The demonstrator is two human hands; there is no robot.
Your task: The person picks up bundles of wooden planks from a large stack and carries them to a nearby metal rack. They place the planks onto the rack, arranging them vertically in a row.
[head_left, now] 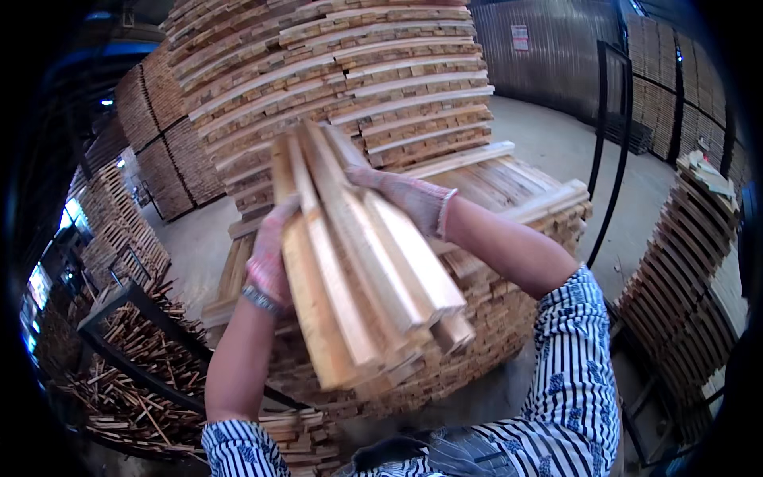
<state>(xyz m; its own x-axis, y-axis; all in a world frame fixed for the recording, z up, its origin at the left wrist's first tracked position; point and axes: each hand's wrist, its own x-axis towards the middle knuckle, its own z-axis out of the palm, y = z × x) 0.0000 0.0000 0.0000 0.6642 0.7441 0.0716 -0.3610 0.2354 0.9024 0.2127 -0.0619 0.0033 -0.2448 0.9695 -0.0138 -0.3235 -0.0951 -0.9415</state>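
In the head view, both gloved hands are gripping a bundle of pale, rough-sawn wooden slats (358, 262), long and flat. The left hand (269, 254), in a knit glove, is curling its fingers around the bundle's left edge; the right hand (405, 195) is clasping its top. The bundle is hovering above a layered stack of planks (509, 230), near its front edge
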